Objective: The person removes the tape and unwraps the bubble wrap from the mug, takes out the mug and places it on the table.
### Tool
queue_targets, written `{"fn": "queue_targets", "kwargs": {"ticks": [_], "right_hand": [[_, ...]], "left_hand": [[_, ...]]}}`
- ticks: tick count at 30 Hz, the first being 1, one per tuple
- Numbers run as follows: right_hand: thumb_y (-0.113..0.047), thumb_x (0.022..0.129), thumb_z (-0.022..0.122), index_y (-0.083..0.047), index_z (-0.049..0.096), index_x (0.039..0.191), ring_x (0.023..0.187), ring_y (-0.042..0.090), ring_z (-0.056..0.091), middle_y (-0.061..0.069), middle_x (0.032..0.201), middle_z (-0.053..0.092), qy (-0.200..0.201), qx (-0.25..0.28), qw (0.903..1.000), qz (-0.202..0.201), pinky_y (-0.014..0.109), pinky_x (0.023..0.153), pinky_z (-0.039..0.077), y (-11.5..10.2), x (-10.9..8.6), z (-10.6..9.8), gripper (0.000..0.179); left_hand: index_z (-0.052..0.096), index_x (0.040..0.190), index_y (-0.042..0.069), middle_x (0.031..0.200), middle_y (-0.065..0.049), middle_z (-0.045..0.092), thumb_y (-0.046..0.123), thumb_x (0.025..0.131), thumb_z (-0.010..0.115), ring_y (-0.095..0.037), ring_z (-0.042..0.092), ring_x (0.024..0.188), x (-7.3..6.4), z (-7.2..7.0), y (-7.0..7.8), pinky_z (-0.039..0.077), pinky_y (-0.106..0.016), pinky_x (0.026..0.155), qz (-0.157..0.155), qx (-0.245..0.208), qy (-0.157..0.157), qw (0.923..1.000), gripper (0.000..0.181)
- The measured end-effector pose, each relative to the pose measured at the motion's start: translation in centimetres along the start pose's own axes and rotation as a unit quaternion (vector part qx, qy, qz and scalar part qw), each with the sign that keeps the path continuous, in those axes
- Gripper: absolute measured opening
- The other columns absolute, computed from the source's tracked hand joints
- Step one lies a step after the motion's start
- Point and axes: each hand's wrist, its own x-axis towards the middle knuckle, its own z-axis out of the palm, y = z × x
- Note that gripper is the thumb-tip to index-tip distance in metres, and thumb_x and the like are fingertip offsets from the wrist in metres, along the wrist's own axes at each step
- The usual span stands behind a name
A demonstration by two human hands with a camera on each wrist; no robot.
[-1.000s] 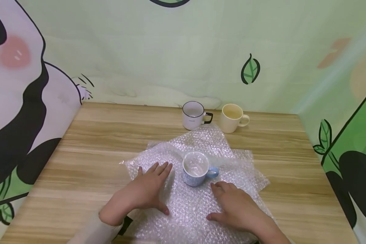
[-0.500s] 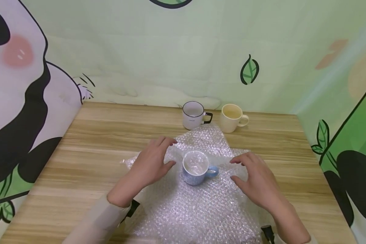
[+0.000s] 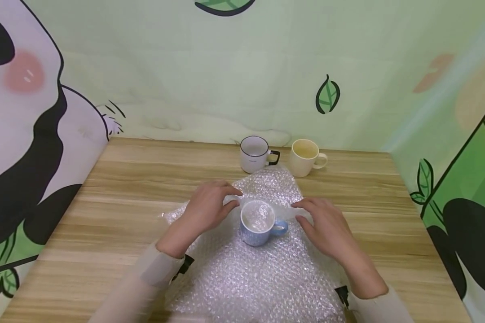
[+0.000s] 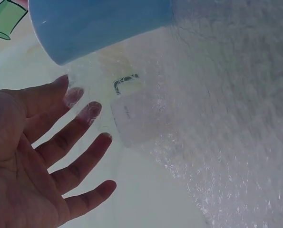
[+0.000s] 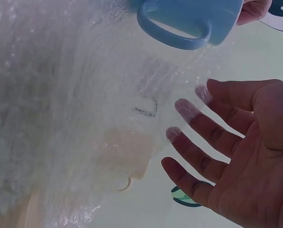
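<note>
A blue mug (image 3: 256,231) with a white rim stands on layered bubble wrap (image 3: 242,278), its handle toward the right. Crinkled clear wrap shows inside it. My left hand (image 3: 210,204) is at the wrap's edge, just behind and left of the mug. Behind and right of the mug is my right hand (image 3: 325,224). Each hand pinches the edge between thumb and fingers; in both wrist views, fingertips (image 4: 90,112) (image 5: 185,108) show whitish through the film. A pale band of wrap runs between the hands behind the mug.
At the back of the wooden table (image 3: 137,179) stand a white mug (image 3: 251,159) with a black rim and handle, and a cream mug (image 3: 301,161). One corner of the wrap reaches toward them. Printed cloth walls (image 3: 165,80) enclose the table.
Both hands have gone from lying on the wrap beside the mug, up and around it, to the wrap's edge behind the mug, where they have taken hold. The blue mug stays in place.
</note>
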Motion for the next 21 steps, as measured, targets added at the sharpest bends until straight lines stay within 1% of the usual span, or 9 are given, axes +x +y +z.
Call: {"fn": "queue_targets", "kwargs": {"ticks": [3, 7, 10, 14, 16, 18, 21], "right_hand": [[-0.014, 0.101, 0.064, -0.012, 0.074, 0.122, 0.121, 0.039, 0.063, 0.013, 0.127, 0.072, 0.003, 0.002, 1.0, 0.006, 0.059, 0.1, 0.05, 0.1, 0.4, 0.2, 0.023], [-0.013, 0.103, 0.06, -0.009, 0.074, 0.12, 0.113, 0.037, 0.067, 0.013, 0.122, 0.075, 0.01, 0.011, 0.9997, 0.017, 0.057, 0.095, 0.053, 0.3, 1.0, 0.3, 0.022], [-0.012, 0.104, 0.059, -0.008, 0.074, 0.119, 0.108, 0.037, 0.069, 0.013, 0.119, 0.076, 0.017, 0.016, 0.9995, 0.021, 0.056, 0.091, 0.055, 0.5, 1.6, 0.3, 0.022], [-0.012, 0.104, 0.057, -0.007, 0.073, 0.122, 0.11, 0.039, 0.069, 0.016, 0.119, 0.075, 0.018, 0.023, 0.9991, 0.032, 0.057, 0.09, 0.055, 0.8, 2.3, 0.4, 0.024], [-0.012, 0.105, 0.056, -0.007, 0.071, 0.126, 0.112, 0.039, 0.067, 0.017, 0.12, 0.074, 0.016, 0.026, 0.9987, 0.042, 0.058, 0.091, 0.055, 0.9, 2.6, 0.4, 0.026], [-0.013, 0.105, 0.056, -0.006, 0.068, 0.131, 0.115, 0.04, 0.066, 0.018, 0.123, 0.071, 0.015, 0.027, 0.9982, 0.051, 0.058, 0.092, 0.054, 0.9, 2.7, 0.4, 0.029], [-0.014, 0.104, 0.057, -0.006, 0.063, 0.136, 0.12, 0.041, 0.062, 0.02, 0.127, 0.067, 0.017, 0.027, 0.9974, 0.065, 0.059, 0.094, 0.053, 0.7, 2.7, 0.3, 0.034]], "left_hand": [[0.081, 0.111, 0.018, 0.109, -0.001, 0.078, 0.026, 0.097, 0.074, -0.029, 0.073, 0.103, 0.3, 0.1, -0.1, 0.056, -0.048, 0.091, -0.004, -0.004, 0.005, 1.0, 0.018], [0.081, 0.109, 0.018, 0.106, 0.0, 0.079, 0.032, 0.099, 0.07, -0.028, 0.073, 0.098, 0.7, 0.3, -0.1, 0.057, -0.046, 0.086, -0.02, -0.013, 0.008, 0.9997, 0.02], [0.081, 0.109, 0.019, 0.105, -0.001, 0.079, 0.033, 0.101, 0.068, -0.026, 0.073, 0.091, 1.2, 0.4, 0.1, 0.056, -0.044, 0.079, -0.039, -0.022, 0.008, 0.999, 0.021], [0.081, 0.111, 0.021, 0.108, 0.0, 0.079, 0.034, 0.101, 0.067, -0.022, 0.07, 0.083, 1.9, 0.6, 0.2, 0.053, -0.041, 0.07, -0.074, -0.032, 0.008, 0.9967, 0.022], [0.079, 0.114, 0.021, 0.113, 0.0, 0.079, 0.035, 0.101, 0.067, -0.022, 0.071, 0.088, 2.3, 0.8, 0.2, 0.054, -0.041, 0.07, -0.088, -0.035, 0.011, 0.9954, 0.023], [0.077, 0.119, 0.021, 0.116, 0.0, 0.077, 0.035, 0.101, 0.068, -0.024, 0.072, 0.095, 2.5, 1.0, 0.2, 0.056, -0.043, 0.074, -0.102, -0.034, 0.016, 0.9941, 0.025], [0.072, 0.122, 0.017, 0.119, -0.003, 0.072, 0.031, 0.098, 0.072, -0.028, 0.069, 0.106, 2.7, 1.1, 0.1, 0.057, -0.045, 0.083, -0.115, -0.034, 0.032, 0.9923, 0.028]]}}
